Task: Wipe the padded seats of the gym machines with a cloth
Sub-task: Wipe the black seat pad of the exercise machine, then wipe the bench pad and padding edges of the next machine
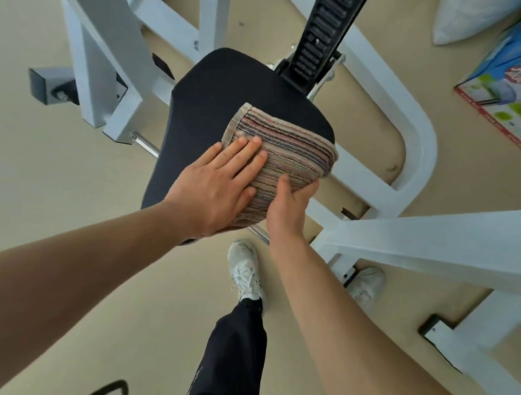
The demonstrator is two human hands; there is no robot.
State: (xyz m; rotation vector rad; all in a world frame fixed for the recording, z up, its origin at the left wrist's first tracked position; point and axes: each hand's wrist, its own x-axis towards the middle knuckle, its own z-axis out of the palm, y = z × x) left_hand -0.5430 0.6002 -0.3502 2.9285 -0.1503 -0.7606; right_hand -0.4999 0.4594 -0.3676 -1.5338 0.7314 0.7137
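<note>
A black padded seat [219, 103] of a white gym machine fills the middle of the view. A folded striped cloth [293, 148] lies on the seat's near right corner, hanging slightly over the edge. My left hand [217, 184] presses flat on the cloth's left part, fingers spread. My right hand [286, 208] grips the cloth's near edge from below, thumb on top.
The white machine frame [415, 148] curves around the seat's right side, with a beam [434, 243] crossing at lower right. A black ribbed post [321, 36] rises behind the seat. A coloured box [505, 91] and a white bag [477, 5] sit on the beige floor. My shoes [244, 269] stand below.
</note>
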